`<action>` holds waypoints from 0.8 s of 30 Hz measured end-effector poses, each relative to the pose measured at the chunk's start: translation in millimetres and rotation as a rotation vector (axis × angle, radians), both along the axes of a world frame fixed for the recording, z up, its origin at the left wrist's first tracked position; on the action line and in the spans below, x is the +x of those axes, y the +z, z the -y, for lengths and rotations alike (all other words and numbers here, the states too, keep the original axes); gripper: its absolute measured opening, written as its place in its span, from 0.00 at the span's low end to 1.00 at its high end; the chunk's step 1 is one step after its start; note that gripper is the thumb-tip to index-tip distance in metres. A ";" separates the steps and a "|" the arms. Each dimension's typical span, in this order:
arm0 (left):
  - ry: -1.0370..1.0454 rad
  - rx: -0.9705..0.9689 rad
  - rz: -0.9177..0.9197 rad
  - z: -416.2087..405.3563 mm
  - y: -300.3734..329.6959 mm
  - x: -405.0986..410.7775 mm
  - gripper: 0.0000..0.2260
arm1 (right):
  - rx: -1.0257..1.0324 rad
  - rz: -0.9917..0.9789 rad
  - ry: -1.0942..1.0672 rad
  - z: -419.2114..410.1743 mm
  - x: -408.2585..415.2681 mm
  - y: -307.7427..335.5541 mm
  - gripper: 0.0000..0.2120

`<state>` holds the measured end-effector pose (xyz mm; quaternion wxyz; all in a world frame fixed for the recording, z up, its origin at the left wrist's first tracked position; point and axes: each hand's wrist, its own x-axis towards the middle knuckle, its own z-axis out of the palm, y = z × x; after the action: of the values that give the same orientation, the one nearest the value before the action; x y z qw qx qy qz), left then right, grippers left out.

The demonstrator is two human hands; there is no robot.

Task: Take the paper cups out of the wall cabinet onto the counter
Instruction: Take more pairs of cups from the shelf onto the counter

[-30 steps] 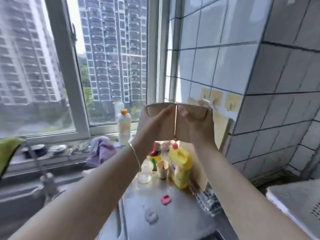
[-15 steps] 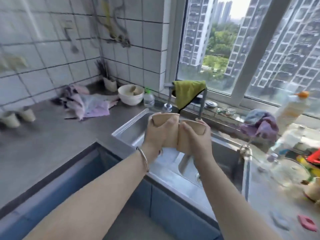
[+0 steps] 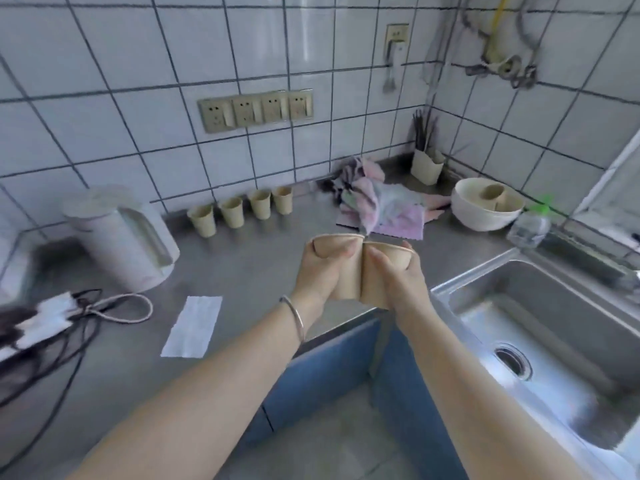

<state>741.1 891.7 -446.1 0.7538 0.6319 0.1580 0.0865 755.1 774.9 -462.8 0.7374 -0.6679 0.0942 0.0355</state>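
Head view looks down at two hands held side by side above the front edge of the grey surface [image 3: 263, 271]. Left hand [image 3: 323, 271] grips a paper cup [image 3: 348, 282], fingers curled round its wall and fingertips hooked over the rim. Right hand [image 3: 401, 282] grips a second paper cup [image 3: 372, 289] the same way, thumb across its front. Both cups stand upright with their sides touching, held clear of the surface. A thin bangle [image 3: 294, 315] circles the left wrist.

Four more paper cups [image 3: 242, 211] stand in a row along the tiled wall, near one another, mouths up. A white kettle [image 3: 121, 237] sits to their left, with a tangle of cords [image 3: 69, 317] in front of it. A white paper slip [image 3: 194, 325] lies flat on the surface near the left forearm. Behind the hands a crumpled pink cloth [image 3: 384, 206] lies beside a white bowl [image 3: 485, 209]. The steel sink [image 3: 540, 327] is on the right.
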 end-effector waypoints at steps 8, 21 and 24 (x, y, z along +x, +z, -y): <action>0.236 0.026 -0.124 -130.4 -35.0 68.6 0.18 | -0.153 -0.070 0.322 -130.3 98.9 -23.9 0.07; 0.481 -0.072 -0.273 -255.1 -93.7 155.8 0.32 | -0.233 -0.100 0.811 -270.0 237.7 -79.2 0.07; 0.532 -0.052 -0.291 -275.1 -111.8 170.4 0.27 | -0.229 -0.106 0.844 -292.6 255.7 -96.3 0.14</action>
<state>911.5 1166.8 -558.0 0.6901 0.5544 0.4266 0.1853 1010.9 1067.4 -559.1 0.5737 -0.7226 -0.1457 0.3571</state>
